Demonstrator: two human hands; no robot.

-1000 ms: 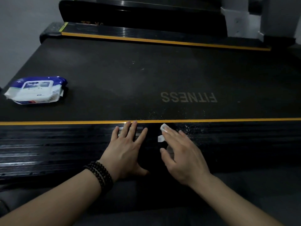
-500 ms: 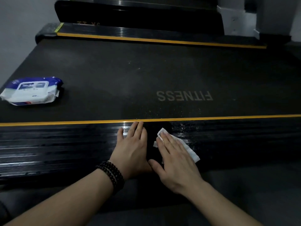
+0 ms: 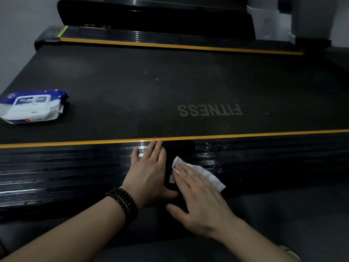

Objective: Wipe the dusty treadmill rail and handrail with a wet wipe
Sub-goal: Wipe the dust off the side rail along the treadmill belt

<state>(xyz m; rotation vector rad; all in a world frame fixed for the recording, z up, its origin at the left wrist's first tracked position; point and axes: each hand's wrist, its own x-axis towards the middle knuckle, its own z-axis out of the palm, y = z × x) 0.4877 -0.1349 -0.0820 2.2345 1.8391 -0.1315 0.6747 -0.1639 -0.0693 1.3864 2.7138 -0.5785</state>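
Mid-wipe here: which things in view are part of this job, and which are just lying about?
In the job:
wet wipe, pressed flat under the right hand
ribbed side rail, dust specks to the right of the wipe
left hand, flat on the rail

Lying about:
wipes pack on the belt, far left
beaded bracelet on the left wrist

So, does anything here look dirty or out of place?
Yes. Pale specks lie scattered on the near rail right of the wet wipe and on the belt edge above it. Otherwise, nothing stands out.
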